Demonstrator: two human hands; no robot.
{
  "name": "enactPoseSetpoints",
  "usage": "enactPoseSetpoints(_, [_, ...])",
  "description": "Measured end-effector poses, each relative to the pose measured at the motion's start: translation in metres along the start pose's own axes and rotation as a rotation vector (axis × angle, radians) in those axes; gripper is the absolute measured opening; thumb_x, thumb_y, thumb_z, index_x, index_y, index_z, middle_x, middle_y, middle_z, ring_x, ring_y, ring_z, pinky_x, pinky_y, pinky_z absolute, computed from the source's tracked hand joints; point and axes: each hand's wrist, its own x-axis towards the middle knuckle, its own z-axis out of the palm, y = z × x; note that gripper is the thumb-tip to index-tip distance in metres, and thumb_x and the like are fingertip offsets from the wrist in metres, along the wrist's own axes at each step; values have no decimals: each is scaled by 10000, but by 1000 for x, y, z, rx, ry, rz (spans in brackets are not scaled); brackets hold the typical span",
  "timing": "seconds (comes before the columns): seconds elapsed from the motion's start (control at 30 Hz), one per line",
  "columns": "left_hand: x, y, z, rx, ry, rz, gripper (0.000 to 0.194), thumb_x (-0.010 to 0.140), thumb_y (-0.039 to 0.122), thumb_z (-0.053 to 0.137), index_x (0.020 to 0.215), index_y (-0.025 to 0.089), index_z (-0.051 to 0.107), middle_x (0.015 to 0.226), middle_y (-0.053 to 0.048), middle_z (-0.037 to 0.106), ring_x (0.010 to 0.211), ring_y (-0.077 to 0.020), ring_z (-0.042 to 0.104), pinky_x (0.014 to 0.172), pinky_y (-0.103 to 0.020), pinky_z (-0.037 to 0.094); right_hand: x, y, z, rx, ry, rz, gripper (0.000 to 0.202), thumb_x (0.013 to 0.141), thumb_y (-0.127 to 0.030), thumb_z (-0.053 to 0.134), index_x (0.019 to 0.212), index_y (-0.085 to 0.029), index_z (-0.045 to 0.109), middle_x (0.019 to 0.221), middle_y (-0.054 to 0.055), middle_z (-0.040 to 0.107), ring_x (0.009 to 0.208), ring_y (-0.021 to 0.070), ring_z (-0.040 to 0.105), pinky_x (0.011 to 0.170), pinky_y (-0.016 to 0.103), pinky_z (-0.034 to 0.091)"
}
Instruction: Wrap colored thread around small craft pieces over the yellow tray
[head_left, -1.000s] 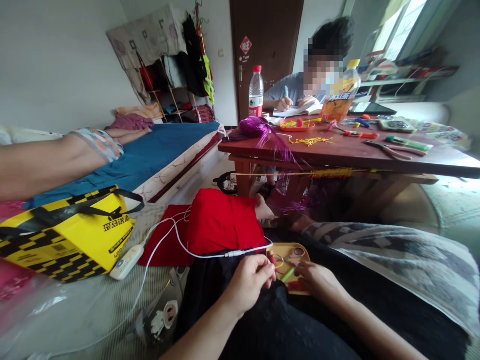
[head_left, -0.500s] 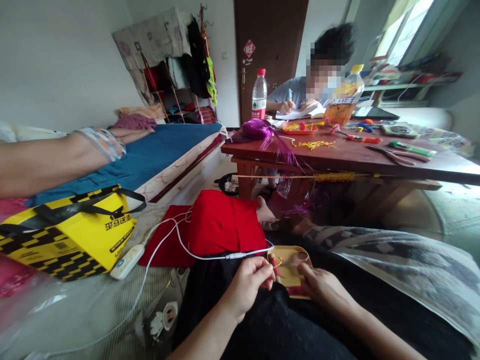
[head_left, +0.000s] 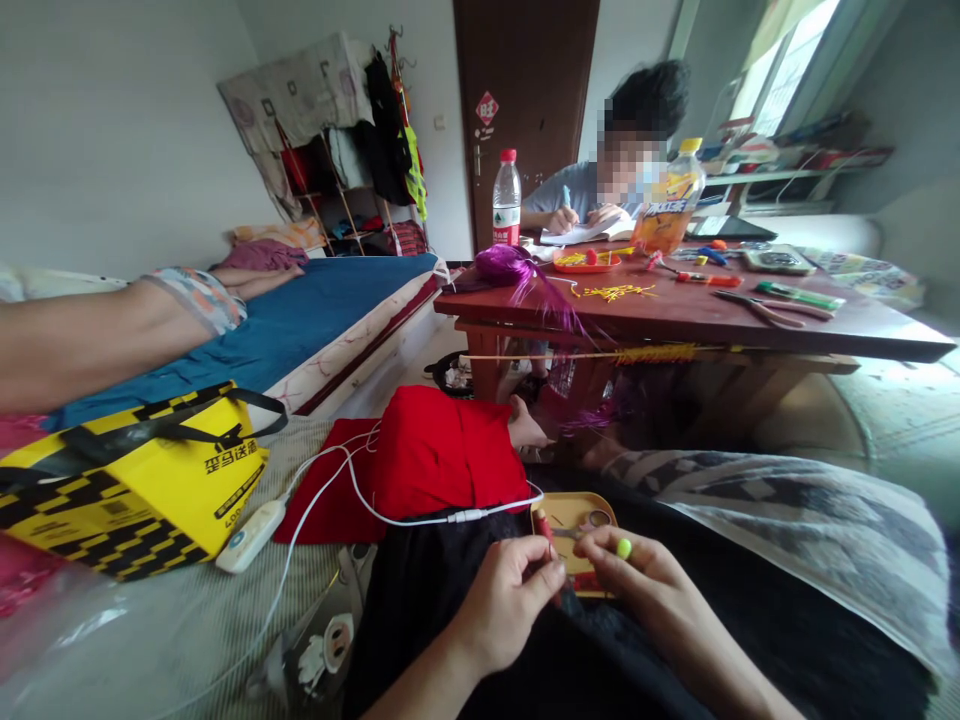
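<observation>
L hand (head_left: 510, 600) is closing thumb and index in a pinch just above the black cloth (head_left: 427, 610); can't tell what, if anything, is sitting btwn the tips. R hand (head_left: 652, 580) is gripping a green piece (head_left: 624, 548), its rounded end poking up btwn the fingers, prob. so thumb and index are staying usable: those two tips are reaching toward the L hand w/o touching it. Both hands are working low and close, prob. for fine control. Just beyond them the tray (head_left: 570, 509) is lying w/ scissors (head_left: 600, 518) and a red piece (head_left: 544, 524), prob. b/c small stuff is easy to grab there and not rolling off. Farther ahead the worktop (head_left: 675, 312) is carrying yellow bits (head_left: 619, 292) and pliers (head_left: 765, 308), prob. as spares/less-used tools, w/ a person (head_left: 577, 190) writing behind.
</observation>
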Motion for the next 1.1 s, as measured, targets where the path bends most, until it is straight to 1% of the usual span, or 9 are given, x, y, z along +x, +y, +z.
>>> enactPoseSetpoints(0.1, [3,-1,2,-254,-64,-88,192,738,302,540,744,144,650,653,-14,589,655,-142,504,647,-242,356,0,-2,3,30,-58,22,364,733,-498,592,618,-153,614,601,25,579,591,165,555,551,268,457])
enactPoseSetpoints(0.17, [6,-1,4,-401,-97,-156,219,685,279,571,800,126,678,687,-31,614,661,-140,509,641,-242,355,-1,-2,5,39,-34,-17,366,727,-493,604,594,-152,622,541,11,566,541,147,531,537,259,444])
enactPoseSetpoints(0.3, [10,-1,10,-571,-45,-238,182,622,251,660,712,96,694,621,-33,602,594,-108,487,585,-217,319,-3,0,10,67,26,-67,337,707,-475,638,603,-155,657,493,-2,571,491,132,527,506,241,440])
enactPoseSetpoints(0.43, [10,-3,12,-667,-5,-297,234,578,302,743,681,98,692,568,-14,578,539,-83,459,542,-206,283,-6,0,10,24,10,-77,330,738,-463,612,760,-147,706,581,31,632,562,175,598,548,281,502])
enactPoseSetpoints(0.53, [10,-4,11,-668,29,-298,232,548,294,753,647,97,680,564,-15,580,533,-83,459,538,-210,280,-7,4,8,-21,2,-86,332,779,-431,576,899,-148,702,765,80,691,741,232,647,654,332,538])
enactPoseSetpoints(0.6, [10,-5,10,-640,33,-285,214,550,281,733,640,96,676,566,-17,583,535,-88,468,543,-214,286,-8,7,7,-57,17,-101,319,773,-416,586,914,-155,702,807,87,704,771,248,658,682,349,547])
enactPoseSetpoints(0.8, [8,-3,9,-500,66,-210,183,618,267,629,682,104,685,560,-18,594,561,-111,498,555,-225,312,-7,14,6,-236,110,-177,261,765,-390,604,841,-160,703,758,65,704,682,214,664,655,306,556])
enactPoseSetpoints(0.97, [9,0,12,-409,102,-204,155,618,243,618,681,122,689,552,-10,607,566,-117,504,556,-223,323,-7,14,6,-278,86,-174,277,805,-408,548,850,-161,664,756,55,683,669,200,660,633,287,554])
enactPoseSetpoints(1.1, [10,1,17,-387,142,-210,112,624,225,601,614,135,666,524,2,587,536,-108,484,545,-220,317,-7,10,10,-390,111,-263,223,829,-381,516,775,-191,620,673,18,642,592,156,617,582,236,524])
